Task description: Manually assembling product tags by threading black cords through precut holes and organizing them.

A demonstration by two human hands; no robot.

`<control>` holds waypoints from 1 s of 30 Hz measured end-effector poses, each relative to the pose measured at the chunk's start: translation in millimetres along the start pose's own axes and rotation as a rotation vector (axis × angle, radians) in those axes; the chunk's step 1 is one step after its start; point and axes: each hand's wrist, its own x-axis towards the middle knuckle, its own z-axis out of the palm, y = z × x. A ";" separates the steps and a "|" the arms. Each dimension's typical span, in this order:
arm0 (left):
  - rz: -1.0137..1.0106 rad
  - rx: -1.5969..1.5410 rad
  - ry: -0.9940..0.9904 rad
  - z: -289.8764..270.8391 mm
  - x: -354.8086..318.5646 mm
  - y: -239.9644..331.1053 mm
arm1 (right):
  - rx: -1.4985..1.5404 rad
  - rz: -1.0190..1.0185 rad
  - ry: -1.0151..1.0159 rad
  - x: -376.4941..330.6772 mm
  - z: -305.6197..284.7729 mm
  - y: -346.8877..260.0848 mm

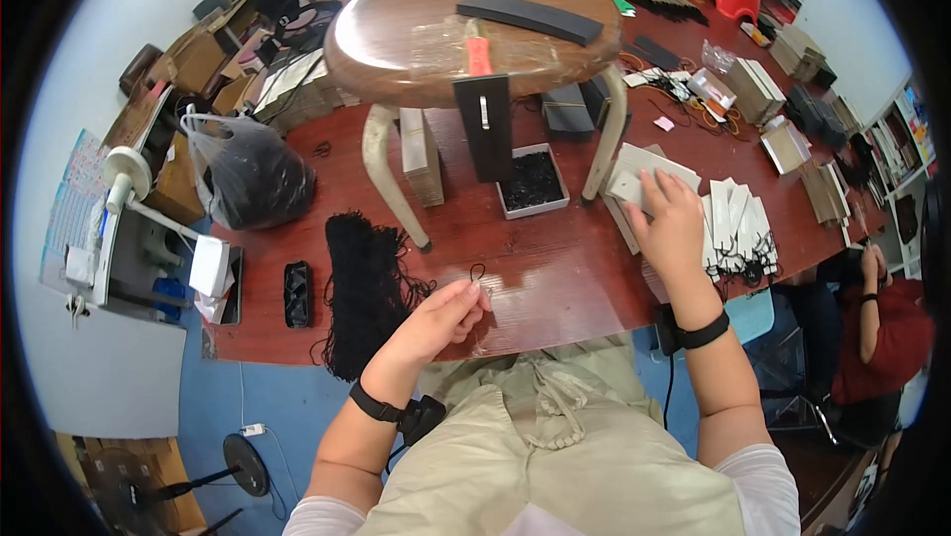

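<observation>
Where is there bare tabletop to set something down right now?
The widest bare patch lies between the left hand, the black-filled tray and the white stack under the right hand. A smaller one separates the plastic bag from the black packet. Right of the right hand, white tags crowd the table.

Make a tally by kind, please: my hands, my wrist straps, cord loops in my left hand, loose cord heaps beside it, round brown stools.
Left hand and right hand: 2
Left strap and right strap: 2
Cord loop: 1
Cord heap: 1
Brown stool: 1
Total: 7
</observation>
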 end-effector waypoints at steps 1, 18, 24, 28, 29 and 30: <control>0.012 -0.008 0.004 1.3 -3.0 1.8 | 0.077 0.033 -0.005 2.2 -5.0 1.1; 0.174 0.064 -0.130 19.4 -27.1 53.0 | 1.230 -0.014 0.073 81.9 -75.8 -137.4; 0.510 0.315 -0.093 64.6 -59.7 139.7 | 1.289 0.008 0.088 80.1 -80.9 -151.2; 0.622 0.358 -0.008 60.9 -41.4 155.8 | 1.265 -0.024 -0.036 77.5 -77.3 -149.4; 0.626 0.361 -0.003 59.7 -39.4 156.6 | 1.269 -0.030 -0.034 74.9 -74.3 -148.8; 0.590 0.315 -0.038 59.4 -38.3 157.7 | 1.245 -0.021 0.005 72.3 -70.5 -148.3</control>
